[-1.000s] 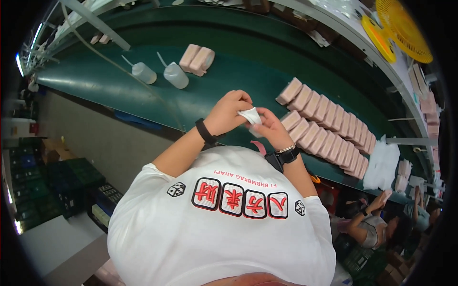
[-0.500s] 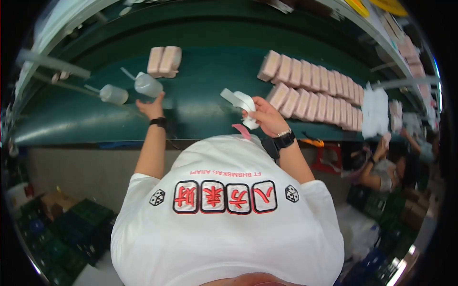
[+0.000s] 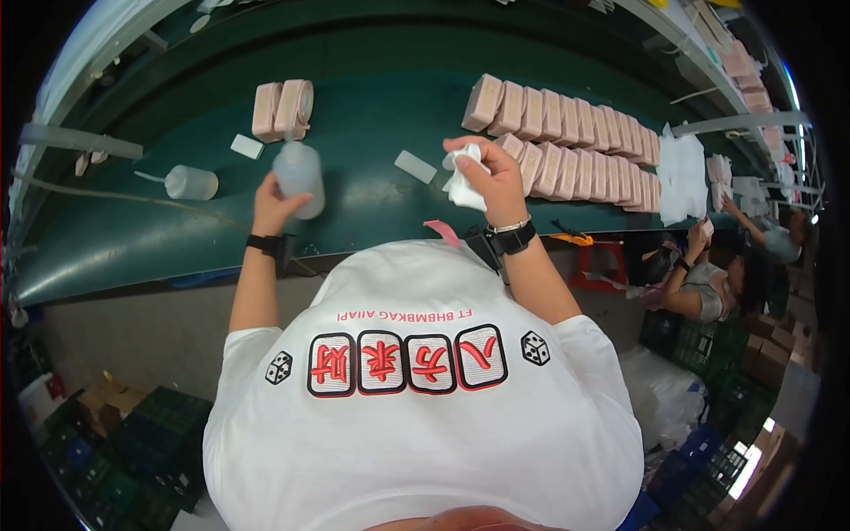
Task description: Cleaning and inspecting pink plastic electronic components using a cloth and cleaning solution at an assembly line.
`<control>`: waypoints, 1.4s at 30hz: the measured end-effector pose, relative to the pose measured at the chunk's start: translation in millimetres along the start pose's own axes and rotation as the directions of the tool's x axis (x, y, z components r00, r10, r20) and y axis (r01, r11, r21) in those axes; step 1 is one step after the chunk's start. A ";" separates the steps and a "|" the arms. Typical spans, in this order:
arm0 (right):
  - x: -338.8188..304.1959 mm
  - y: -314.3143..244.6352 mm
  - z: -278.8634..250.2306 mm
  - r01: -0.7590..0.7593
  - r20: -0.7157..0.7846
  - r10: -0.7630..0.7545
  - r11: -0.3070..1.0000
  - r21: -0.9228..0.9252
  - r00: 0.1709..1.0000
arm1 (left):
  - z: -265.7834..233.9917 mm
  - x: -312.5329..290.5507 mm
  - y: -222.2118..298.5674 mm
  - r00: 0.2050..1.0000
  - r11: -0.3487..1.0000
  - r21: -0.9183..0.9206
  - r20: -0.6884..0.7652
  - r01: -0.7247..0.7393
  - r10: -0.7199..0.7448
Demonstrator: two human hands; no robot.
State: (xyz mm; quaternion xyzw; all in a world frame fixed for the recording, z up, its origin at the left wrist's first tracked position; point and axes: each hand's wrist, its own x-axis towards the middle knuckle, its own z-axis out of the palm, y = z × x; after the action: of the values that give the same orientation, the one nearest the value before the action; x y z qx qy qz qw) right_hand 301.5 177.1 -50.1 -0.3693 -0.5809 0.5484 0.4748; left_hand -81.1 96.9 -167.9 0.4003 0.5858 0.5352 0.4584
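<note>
My left hand (image 3: pixel 276 205) grips a translucent squeeze bottle (image 3: pixel 302 177), held upright above the green table. In my right hand (image 3: pixel 492 181) a crumpled white cloth (image 3: pixel 467 177) is pinched between thumb and fingers. A small white block (image 3: pixel 415 166) lies on the table just left of the right hand. Another white block (image 3: pixel 247 146) rests beside two pink boxes (image 3: pixel 285 110) behind the left hand. A second squeeze bottle (image 3: pixel 191 182) with a bent spout lies farther left. Close beyond the right hand begin two long rows of pink boxes (image 3: pixel 567 133).
White padded sheets (image 3: pixel 683 177) lie past the rows' right end. Another person (image 3: pixel 713 283) sits at the right with a hand at the table. A pink strip (image 3: pixel 442 232) hangs at the near edge of the green table (image 3: pixel 372 111). Metal frame bars (image 3: pixel 80 140) flank the left.
My left hand has closed on the bottle and brought it right and upright. The cloth is bunched tighter in my right hand. A white block now lies on the table beside it.
</note>
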 end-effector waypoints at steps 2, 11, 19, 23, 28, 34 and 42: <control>7.8 13.6 3.1 -0.238 0.050 0.233 0.930 0.281 0.971 | 22.5 -7.9 14.4 0.979 0.999 -0.017 0.200 0.043 -0.039; 46.0 82.0 13.6 -0.184 -0.114 0.158 0.945 -0.269 0.981 | 65.2 -21.9 59.8 0.847 0.955 0.291 0.489 0.066 -0.207; 49.4 87.2 16.1 -0.182 -0.010 0.197 0.886 -0.426 0.980 | 70.5 -26.6 61.3 0.850 0.934 0.354 0.478 0.045 -0.222; 47.3 87.8 15.9 -0.201 -0.017 0.212 0.898 -0.392 0.977 | 70.2 -26.0 65.3 0.838 0.938 0.342 0.495 0.055 -0.229; 44.2 85.3 17.0 -0.230 0.020 0.258 0.892 -0.390 0.966 | 68.1 -29.1 60.7 0.840 0.920 0.391 0.494 0.017 -0.225; 51.5 93.0 18.0 -0.253 0.025 0.271 0.923 -0.288 0.962 | 66.2 -26.4 57.7 0.825 0.918 0.395 0.510 0.026 -0.243; 38.9 83.5 20.1 -0.254 0.034 0.259 0.961 -0.114 0.965 | 61.8 -36.3 57.0 0.857 0.900 0.436 0.461 0.007 -0.230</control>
State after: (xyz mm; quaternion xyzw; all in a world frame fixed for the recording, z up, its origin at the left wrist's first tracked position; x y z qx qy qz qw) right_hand 264.0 218.7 -125.7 -0.4532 -0.5686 0.5816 0.3647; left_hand -13.3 84.2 -107.7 0.5764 0.5713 0.2443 0.5308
